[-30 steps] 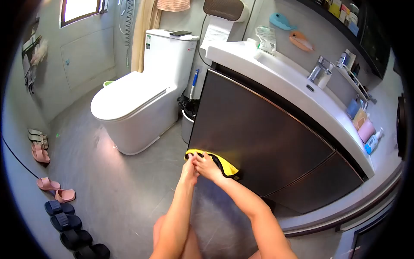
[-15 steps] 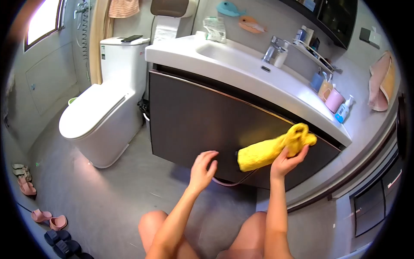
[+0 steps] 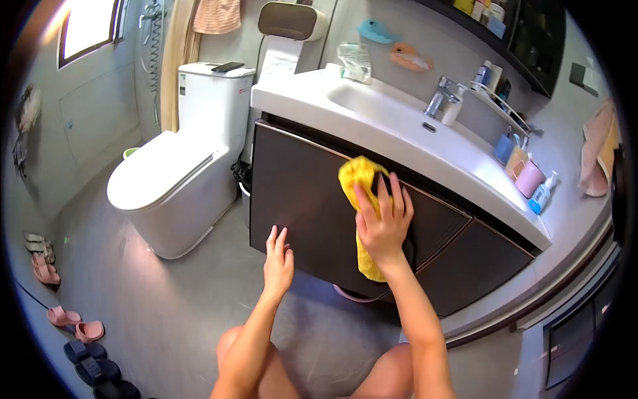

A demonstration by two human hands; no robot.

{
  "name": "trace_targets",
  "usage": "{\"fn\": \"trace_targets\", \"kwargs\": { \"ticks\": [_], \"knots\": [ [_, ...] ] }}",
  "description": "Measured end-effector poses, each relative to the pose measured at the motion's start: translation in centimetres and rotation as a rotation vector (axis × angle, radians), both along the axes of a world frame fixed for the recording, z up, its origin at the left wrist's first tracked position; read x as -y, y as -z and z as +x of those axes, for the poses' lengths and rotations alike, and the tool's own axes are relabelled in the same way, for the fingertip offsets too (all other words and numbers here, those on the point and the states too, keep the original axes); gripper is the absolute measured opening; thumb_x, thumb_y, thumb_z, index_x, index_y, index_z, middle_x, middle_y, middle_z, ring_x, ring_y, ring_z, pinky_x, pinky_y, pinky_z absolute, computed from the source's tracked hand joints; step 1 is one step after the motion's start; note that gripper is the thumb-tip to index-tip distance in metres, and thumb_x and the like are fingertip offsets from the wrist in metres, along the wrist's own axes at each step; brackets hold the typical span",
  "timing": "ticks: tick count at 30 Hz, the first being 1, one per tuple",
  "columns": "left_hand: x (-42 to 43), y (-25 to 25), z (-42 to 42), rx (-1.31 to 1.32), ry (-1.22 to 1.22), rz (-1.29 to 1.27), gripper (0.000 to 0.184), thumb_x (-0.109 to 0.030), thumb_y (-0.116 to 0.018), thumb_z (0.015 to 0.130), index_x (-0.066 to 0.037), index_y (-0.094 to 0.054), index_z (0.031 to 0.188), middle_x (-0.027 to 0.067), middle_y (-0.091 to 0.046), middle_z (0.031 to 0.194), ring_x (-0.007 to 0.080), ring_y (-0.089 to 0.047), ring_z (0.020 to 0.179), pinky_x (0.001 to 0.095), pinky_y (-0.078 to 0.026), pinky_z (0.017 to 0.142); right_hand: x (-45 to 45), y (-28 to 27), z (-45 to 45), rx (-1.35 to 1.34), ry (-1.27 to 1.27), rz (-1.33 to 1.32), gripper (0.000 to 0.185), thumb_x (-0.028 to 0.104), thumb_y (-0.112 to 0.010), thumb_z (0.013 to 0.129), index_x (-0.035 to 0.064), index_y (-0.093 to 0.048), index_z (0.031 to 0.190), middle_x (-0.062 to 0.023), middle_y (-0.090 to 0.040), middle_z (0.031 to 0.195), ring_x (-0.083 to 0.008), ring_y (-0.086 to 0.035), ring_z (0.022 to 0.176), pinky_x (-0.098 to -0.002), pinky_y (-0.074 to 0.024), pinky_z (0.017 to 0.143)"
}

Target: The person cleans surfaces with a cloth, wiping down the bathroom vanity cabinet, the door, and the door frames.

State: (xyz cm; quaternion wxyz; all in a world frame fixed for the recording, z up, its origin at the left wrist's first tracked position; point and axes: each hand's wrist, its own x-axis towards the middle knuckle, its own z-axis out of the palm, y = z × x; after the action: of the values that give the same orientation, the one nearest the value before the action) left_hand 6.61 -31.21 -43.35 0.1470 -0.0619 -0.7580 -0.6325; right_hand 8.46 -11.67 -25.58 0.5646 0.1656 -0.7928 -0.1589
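A bunched yellow cloth lies against the dark front of the vanity cabinet. Over the cloth is my right hand, its fingers spread and bent around the upper part, so some of the cloth is hidden beneath it. My left hand holds nothing; its fingers stretch upward by the cabinet's lower left part, and I cannot tell whether they touch it. Above the cabinet sits a white washbasin with a chrome tap.
To the left stands a white toilet with a phone on its tank. A bin is between toilet and cabinet. A pink cup and pump bottle stand at the basin's right end. Slippers line the left floor.
My right hand has moved left with the yellow cloth and turned so its back faces me, over the cabinet front. My left hand has shifted left. The view has swung slightly.
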Motion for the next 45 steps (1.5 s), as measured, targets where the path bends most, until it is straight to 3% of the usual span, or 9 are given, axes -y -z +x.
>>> {"fn": "trace_targets", "kwargs": {
  "ticks": [4, 10, 14, 25, 27, 31, 37, 40, 45],
  "knots": [
    [0.7, 0.8, 0.1, -0.005, 0.087, 0.024, 0.057, 0.000, -0.049, 0.093, -0.009, -0.042, 0.149, 0.0110, -0.024, 0.163, 0.0284, -0.044, 0.136, 0.0370, -0.043, 0.106, 5.9, -1.6, -3.1, 0.027, -0.048, 0.026, 0.055, 0.022, -0.067, 0.083, 0.0250, -0.059, 0.137, -0.0052, -0.051, 0.144, -0.0292, -0.040, 0.138, -0.0495, -0.0345, 0.108],
    [1.2, -0.8, 0.5, -0.038, -0.405, 0.190, 0.062, -0.002, -0.055, 0.089, 0.000, -0.035, 0.148, 0.0211, -0.042, 0.144, 0.0356, -0.046, 0.130, 0.0437, -0.037, 0.110, 5.4, 15.4, -4.5, 0.258, -0.206, 0.469, 0.039, 0.028, -0.053, 0.093, 0.0153, -0.065, 0.128, -0.0015, -0.047, 0.150, -0.0221, -0.042, 0.138, -0.0461, -0.0300, 0.114],
    [1.1, 1.3, -0.2, -0.092, -0.339, 0.071, 0.057, -0.003, -0.055, 0.088, -0.001, -0.041, 0.144, 0.0186, -0.045, 0.142, 0.0343, -0.045, 0.132, 0.0434, -0.037, 0.110, 1.2, 22.1, -2.1, 0.406, -0.297, 0.618, 0.034, 0.027, -0.056, 0.091, 0.0138, -0.070, 0.119, -0.0013, -0.047, 0.150, -0.0199, -0.043, 0.137, -0.0457, -0.0293, 0.114],
    [-3.9, -1.6, 3.5, -0.366, 0.009, -0.245, 0.047, 0.003, -0.057, 0.085, -0.005, -0.055, 0.131, 0.0123, -0.056, 0.129, 0.0319, -0.055, 0.117, 0.0411, -0.044, 0.100, -8.9, -4.1, 6.1, -0.056, 0.189, 0.012, 0.038, 0.014, -0.069, 0.081, 0.0196, -0.071, 0.119, -0.0127, -0.055, 0.138, -0.0351, -0.045, 0.133, -0.0491, -0.0373, 0.101],
    [-4.9, -2.0, 3.7, -0.480, 0.012, -0.277, 0.047, 0.004, -0.059, 0.083, -0.004, -0.058, 0.129, 0.0131, -0.057, 0.129, 0.0332, -0.056, 0.116, 0.0423, -0.044, 0.100, -8.6, -0.1, 4.5, -0.137, 0.163, 0.014, 0.038, 0.022, -0.069, 0.081, 0.0210, -0.070, 0.119, -0.0132, -0.054, 0.137, -0.0371, -0.041, 0.135, -0.0544, -0.0361, 0.100],
    [-6.4, -1.5, 4.2, -0.575, 0.091, -0.292, 0.044, 0.005, -0.060, 0.081, -0.003, -0.061, 0.124, 0.0148, -0.059, 0.127, 0.0344, -0.056, 0.116, 0.0436, -0.044, 0.099, -7.0, 12.1, 4.2, -0.001, 0.113, 0.050, 0.032, 0.035, -0.071, 0.083, 0.0200, -0.070, 0.111, 0.0104, -0.060, 0.122, -0.0165, -0.048, 0.118, -0.0438, -0.0371, 0.100],
    [-9.6, -0.1, 5.0, -0.710, 0.218, -0.326, 0.047, 0.004, -0.061, 0.077, -0.003, -0.062, 0.124, 0.0150, -0.059, 0.128, 0.0341, -0.055, 0.119, 0.0452, -0.043, 0.098, -11.1, 25.6, 6.3, 0.583, -0.298, 0.392, 0.039, 0.017, -0.059, 0.086, 0.0140, -0.065, 0.125, 0.0015, -0.049, 0.141, -0.0144, -0.039, 0.140, -0.0397, -0.0315, 0.115],
    [-11.3, 0.4, 5.3, -0.714, 0.284, -0.289, 0.047, 0.003, -0.061, 0.077, -0.004, -0.062, 0.123, 0.0148, -0.059, 0.128, 0.0348, -0.055, 0.120, 0.0460, -0.043, 0.099, -11.9, 19.8, 9.7, 0.797, 0.006, 0.281, 0.040, 0.025, -0.063, 0.085, 0.0128, -0.065, 0.123, 0.0038, -0.052, 0.142, -0.0174, -0.046, 0.130, -0.0383, -0.0381, 0.106],
    [-14.0, 1.3, 5.7, -0.737, 0.366, -0.262, 0.049, 0.003, -0.061, 0.078, -0.006, -0.060, 0.127, 0.0152, -0.053, 0.136, 0.0368, -0.049, 0.128, 0.0471, -0.039, 0.104, -16.5, 3.6, 13.0, 0.102, 0.238, 0.061, 0.018, 0.026, -0.068, 0.082, 0.0264, -0.072, 0.100, -0.0020, -0.058, 0.133, -0.0280, -0.039, 0.134, -0.0490, -0.0369, 0.099]
  ]
}}
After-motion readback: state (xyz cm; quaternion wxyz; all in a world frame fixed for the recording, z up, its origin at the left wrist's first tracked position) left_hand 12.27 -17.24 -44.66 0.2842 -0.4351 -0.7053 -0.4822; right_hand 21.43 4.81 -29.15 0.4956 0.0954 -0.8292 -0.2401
